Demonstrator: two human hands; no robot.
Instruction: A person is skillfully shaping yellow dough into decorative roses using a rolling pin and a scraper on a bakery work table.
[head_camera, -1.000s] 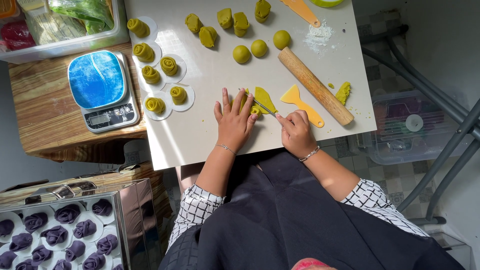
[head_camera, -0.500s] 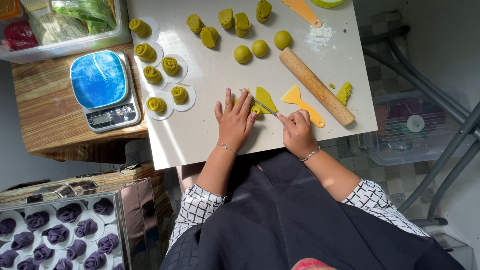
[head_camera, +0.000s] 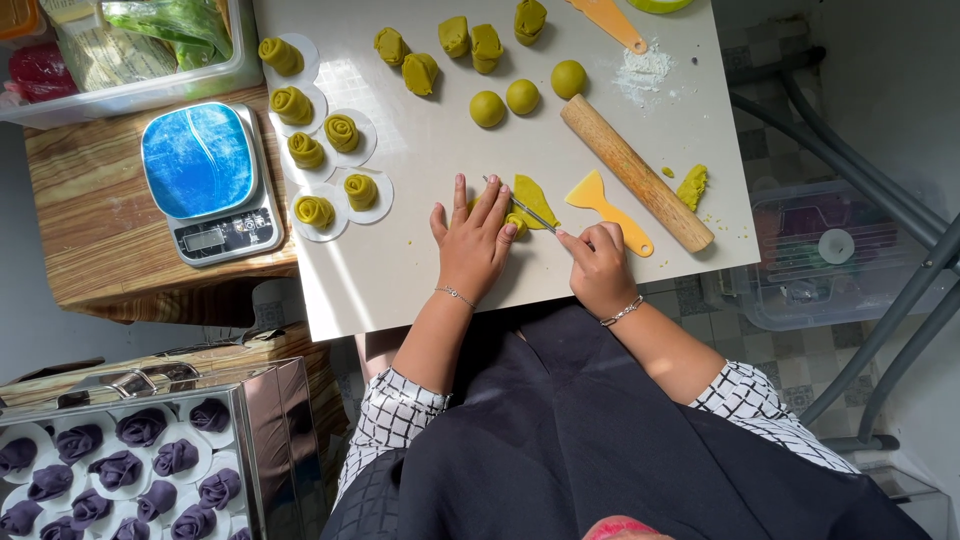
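Six green dough roses (head_camera: 322, 135) done already; your left hand (head_camera: 476, 240) lies open, pinning the dough strip (head_camera: 533, 197), right hand (head_camera: 598, 262) fingers pinch a thin blade (head_camera: 522, 206). Balls (head_camera: 527, 95) still unshaped.

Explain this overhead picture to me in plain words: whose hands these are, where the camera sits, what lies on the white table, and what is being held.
There is no machine here: a person works with two bare hands, and the single picture comes from a camera worn on the head, looking straight down. The left hand lies flat, fingers spread, pressing on a flattened piece of green dough on the white tabletop. The right hand holds a thin metal blade that reaches to that dough. Beside it lie a yellow plastic scraper and a wooden rolling pin. Further up are three round green dough balls and rolled green dough roses on white paper discs. A blue-topped kitchen scale sits on a wooden side table, and a metal tray of purple dough roses stands lower left.
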